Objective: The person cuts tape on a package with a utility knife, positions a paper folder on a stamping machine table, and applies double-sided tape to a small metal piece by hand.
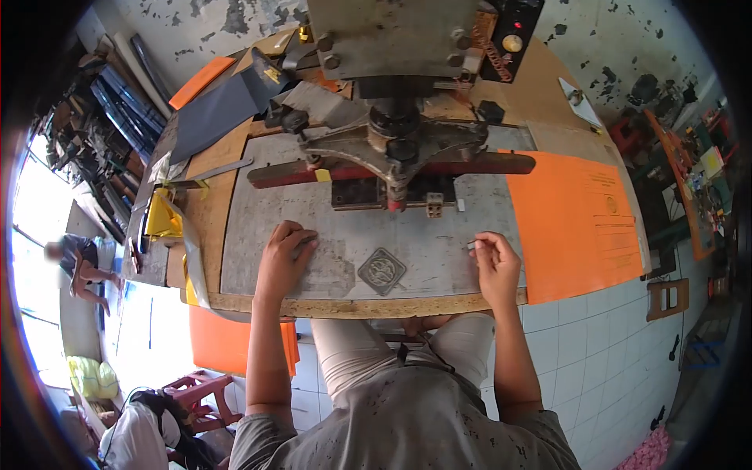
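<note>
Over the left part of the grey metal bed (pixel 345 235), my left hand (pixel 283 260) has its fingers curled together. Whatever small thing it may pinch is too hidden to name. My right hand (pixel 498 268) is above the right side of the bed, pinching a small grey metal-looking piece (pixel 471 245) between thumb and fingers. Between the two hands lies a diamond-shaped engraved metal plate (pixel 381 271) with a round emblem, touched by neither. Beyond it stands the press head (pixel 395 129), with a long red bar (pixel 501 163) and a dark block beneath.
Orange printed sheets (pixel 576 227) cover the table's right side. At the left are a metal ruler (pixel 221 170), yellow tape (pixel 163 215) and a dark grey sheet (pixel 215 113). A wooden strip (pixel 376 306) edges the front. Another person (pixel 82 266) is at far left.
</note>
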Available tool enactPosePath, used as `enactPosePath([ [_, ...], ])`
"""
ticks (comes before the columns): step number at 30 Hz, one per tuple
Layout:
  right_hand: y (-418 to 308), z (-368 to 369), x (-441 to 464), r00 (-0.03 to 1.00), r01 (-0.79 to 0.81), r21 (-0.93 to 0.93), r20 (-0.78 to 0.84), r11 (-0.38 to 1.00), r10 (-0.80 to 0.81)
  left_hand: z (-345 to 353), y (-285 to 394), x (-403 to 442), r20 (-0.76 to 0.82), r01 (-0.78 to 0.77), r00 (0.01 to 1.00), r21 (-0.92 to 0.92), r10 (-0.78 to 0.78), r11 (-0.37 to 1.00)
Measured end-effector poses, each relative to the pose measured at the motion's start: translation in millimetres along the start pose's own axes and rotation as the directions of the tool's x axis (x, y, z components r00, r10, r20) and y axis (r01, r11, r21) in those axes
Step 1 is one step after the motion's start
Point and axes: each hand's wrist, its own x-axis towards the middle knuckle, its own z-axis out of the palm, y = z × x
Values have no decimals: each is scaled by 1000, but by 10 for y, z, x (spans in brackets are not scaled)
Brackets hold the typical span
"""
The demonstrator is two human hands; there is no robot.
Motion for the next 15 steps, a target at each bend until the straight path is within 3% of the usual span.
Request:
enactPosePath([
  [3, 19, -18, -27, 1000, 2, 8, -13, 1000, -2, -26, 28, 29, 15, -49, 999, 11, 49, 999],
  [6, -11, -11, -33, 1000, 27, -63, -1, 998, -27, -77, -36, 89, 123, 12, 992, -45, -6, 999],
  [9, 22, -14, -20, 998, 59, -83, 1, 995, -59, -100, -82, 127, 136, -186, 975, 80, 174, 979],
  [15, -6, -21, -42, 1000, 18, -93, 11, 995, -17, -16, -164, 94, 100, -248, 966, 114, 237, 962],
])
